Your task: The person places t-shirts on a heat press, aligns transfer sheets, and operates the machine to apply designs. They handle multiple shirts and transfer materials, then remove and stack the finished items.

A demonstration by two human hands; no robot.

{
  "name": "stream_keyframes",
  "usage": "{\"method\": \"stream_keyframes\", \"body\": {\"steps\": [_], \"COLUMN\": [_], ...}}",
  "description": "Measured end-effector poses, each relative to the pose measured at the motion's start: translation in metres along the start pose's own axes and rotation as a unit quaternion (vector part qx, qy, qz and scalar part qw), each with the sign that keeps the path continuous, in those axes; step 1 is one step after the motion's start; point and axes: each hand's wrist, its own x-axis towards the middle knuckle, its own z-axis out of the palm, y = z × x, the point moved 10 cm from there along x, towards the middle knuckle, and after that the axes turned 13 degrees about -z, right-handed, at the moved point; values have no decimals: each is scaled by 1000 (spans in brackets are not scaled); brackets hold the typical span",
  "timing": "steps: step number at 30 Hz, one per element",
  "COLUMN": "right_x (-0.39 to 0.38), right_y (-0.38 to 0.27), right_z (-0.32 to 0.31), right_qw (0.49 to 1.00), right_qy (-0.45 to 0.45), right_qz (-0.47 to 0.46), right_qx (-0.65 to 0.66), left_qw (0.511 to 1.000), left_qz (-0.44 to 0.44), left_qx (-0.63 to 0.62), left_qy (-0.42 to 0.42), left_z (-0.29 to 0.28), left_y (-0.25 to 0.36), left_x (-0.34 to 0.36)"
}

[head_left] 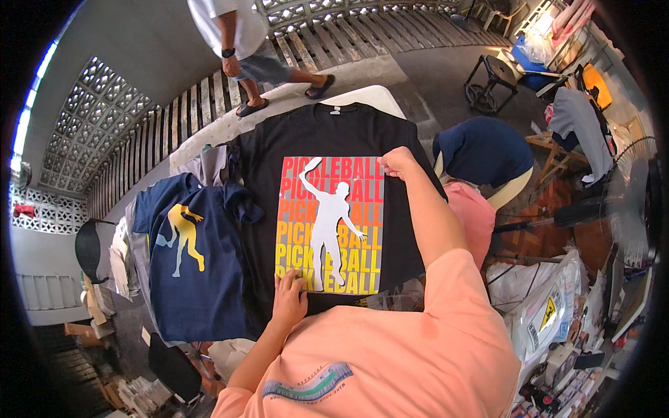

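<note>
A black T-shirt (pixel 334 129) lies spread out in front of me, collar toward the far side. On its chest is a rectangular printed sheet (pixel 300 240) with rows of lettering running from red to yellow and a white figure raising a paddle. My right hand (pixel 400 164) has its fingers pinched at the sheet's far right corner. At the near left corner, my left hand (pixel 290 295) rests with fingers lying on the sheet's edge. Left of the black shirt lies a navy T-shirt (pixel 202 292) with a yellow and pale-blue figure print.
A person (pixel 240 42) in a white top and sandals walks beyond the table (pixel 380 97). Dark navy cloth (pixel 481 150) covers a rounded form at right. A fan (pixel 631 202) stands farther right, above plastic bags (pixel 536 299). A black wheeled stool (pixel 491 83) is behind.
</note>
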Motion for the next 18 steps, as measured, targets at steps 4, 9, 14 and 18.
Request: {"method": "stream_keyframes", "body": {"steps": [4,9,14,18], "right_x": [-11,-3,2,-5], "right_y": [-7,-2,0,-13], "right_z": [2,7,10,9], "right_qw": [999,998,994,996], "right_qy": [-29,-64,-92,-78], "right_qz": [25,24,33,-4], "right_qx": [32,2,-42,-38], "left_qw": [1000,1000,1000,1000], "left_qz": [-3,-3,-4,-7], "left_qx": [2,0,-3,-4], "left_qy": [-3,-10,-6,-3], "left_z": [-2,0,-1,-1], "left_y": [3,2,3,0], "left_x": [0,2,1,-1]}}
